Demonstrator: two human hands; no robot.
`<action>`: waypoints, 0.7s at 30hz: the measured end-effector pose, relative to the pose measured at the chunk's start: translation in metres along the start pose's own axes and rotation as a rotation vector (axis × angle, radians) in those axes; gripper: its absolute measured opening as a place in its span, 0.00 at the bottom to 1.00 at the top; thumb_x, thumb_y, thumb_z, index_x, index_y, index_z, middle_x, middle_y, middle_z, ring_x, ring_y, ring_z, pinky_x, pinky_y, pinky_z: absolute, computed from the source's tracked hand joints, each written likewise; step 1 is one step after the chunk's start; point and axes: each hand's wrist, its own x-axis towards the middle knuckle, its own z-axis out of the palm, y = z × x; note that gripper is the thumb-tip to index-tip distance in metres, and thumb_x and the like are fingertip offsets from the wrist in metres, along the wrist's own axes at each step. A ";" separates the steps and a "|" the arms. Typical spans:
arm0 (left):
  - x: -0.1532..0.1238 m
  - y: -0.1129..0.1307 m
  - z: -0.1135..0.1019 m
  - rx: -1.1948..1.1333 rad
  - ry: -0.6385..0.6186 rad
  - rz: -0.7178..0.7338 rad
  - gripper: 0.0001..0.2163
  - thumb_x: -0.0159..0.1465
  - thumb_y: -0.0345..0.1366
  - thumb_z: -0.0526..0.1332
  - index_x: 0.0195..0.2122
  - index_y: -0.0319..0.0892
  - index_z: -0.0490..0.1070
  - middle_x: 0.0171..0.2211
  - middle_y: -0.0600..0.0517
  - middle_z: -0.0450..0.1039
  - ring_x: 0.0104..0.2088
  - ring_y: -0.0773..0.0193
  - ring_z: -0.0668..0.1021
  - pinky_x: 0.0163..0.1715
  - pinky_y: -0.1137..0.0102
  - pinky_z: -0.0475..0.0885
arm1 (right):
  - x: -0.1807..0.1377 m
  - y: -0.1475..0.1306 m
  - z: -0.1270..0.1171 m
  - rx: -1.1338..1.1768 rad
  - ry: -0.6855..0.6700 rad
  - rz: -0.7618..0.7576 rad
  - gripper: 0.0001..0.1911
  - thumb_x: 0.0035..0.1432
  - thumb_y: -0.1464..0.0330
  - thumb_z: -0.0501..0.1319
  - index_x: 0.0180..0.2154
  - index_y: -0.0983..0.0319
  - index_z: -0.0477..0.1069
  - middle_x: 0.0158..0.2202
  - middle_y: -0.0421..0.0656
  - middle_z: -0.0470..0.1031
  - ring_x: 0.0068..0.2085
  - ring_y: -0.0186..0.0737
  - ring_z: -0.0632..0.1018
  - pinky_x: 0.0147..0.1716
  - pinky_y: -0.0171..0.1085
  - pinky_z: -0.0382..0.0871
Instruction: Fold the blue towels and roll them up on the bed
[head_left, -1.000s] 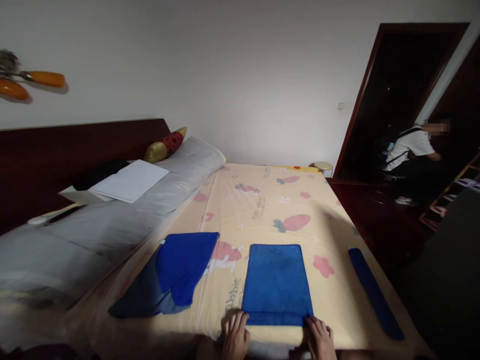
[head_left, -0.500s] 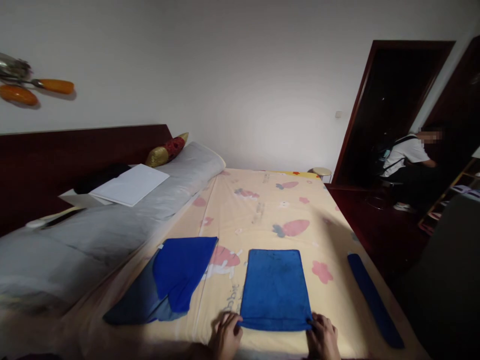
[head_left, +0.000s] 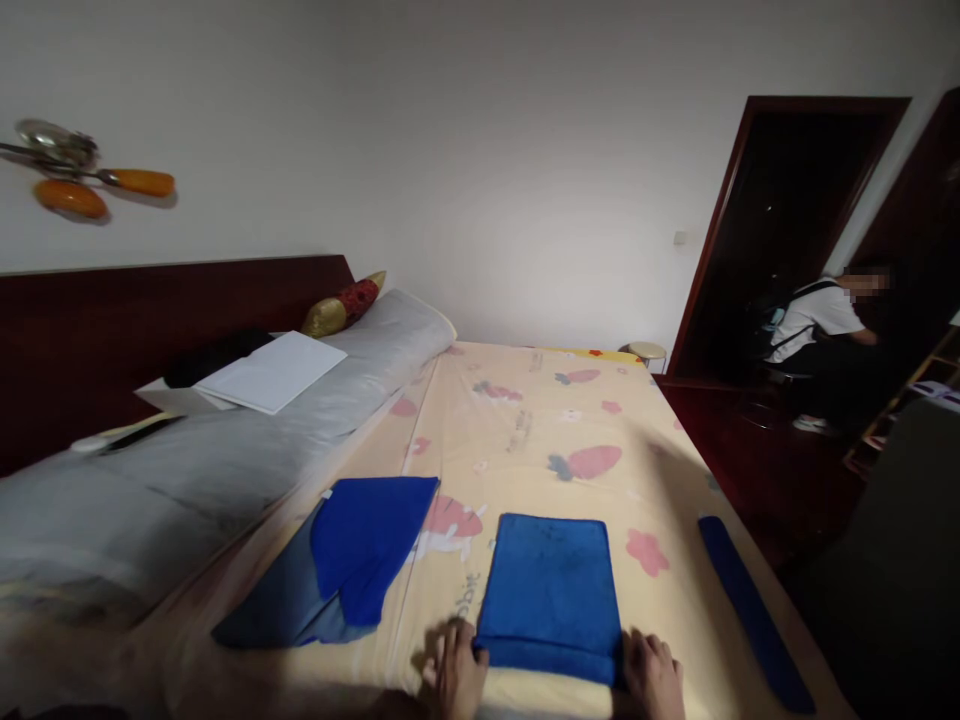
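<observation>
head view, and here's the blue, rectangular, soft-looking cloth (head_left: 551,595), flat between five and six o'clock on the cream, carrot-printed bedsheet (head_left: 540,485). left hand (head_left: 457,668), fingers bent at the cloth's eight o'clock corner; right hand (head_left: 655,675) curls at five. whether either pinches, can't tell! looks light, limp, hardly slippery, unbreakable: best held at both near corners.

On the peach carrot-print bedsheet (head_left: 517,485) lies the folded rectangular blue cloth (head_left: 551,600) — the angular blue-and-grey cloth (head_left: 364,560) to its left, the long narrow blue cloth (head_left: 754,612) to its right. Farther back, left — the flat white rectangular board (head_left: 274,370) on grey fabric bedding (head_left: 225,450).
</observation>
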 end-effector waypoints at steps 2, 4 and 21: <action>-0.008 0.021 0.011 0.083 0.048 0.069 0.23 0.54 0.24 0.52 0.49 0.45 0.71 0.54 0.46 0.73 0.55 0.52 0.72 0.52 0.53 0.65 | -0.003 -0.020 0.007 -0.055 0.105 -0.028 0.18 0.53 0.70 0.51 0.44 0.55 0.72 0.40 0.47 0.76 0.40 0.49 0.76 0.38 0.45 0.66; -0.018 0.040 0.025 0.048 0.017 0.277 0.27 0.52 0.22 0.51 0.52 0.47 0.70 0.56 0.48 0.72 0.57 0.55 0.71 0.54 0.56 0.66 | -0.009 -0.047 0.018 -0.023 0.153 -0.141 0.17 0.51 0.74 0.52 0.40 0.55 0.73 0.41 0.47 0.77 0.40 0.47 0.76 0.39 0.44 0.66; -0.018 -0.011 0.034 0.045 0.246 0.446 0.20 0.60 0.27 0.51 0.51 0.50 0.72 0.55 0.54 0.72 0.56 0.58 0.73 0.53 0.58 0.67 | -0.037 -0.031 0.004 0.051 0.078 -0.147 0.29 0.59 0.61 0.51 0.62 0.43 0.54 0.60 0.41 0.66 0.60 0.54 0.67 0.51 0.56 0.64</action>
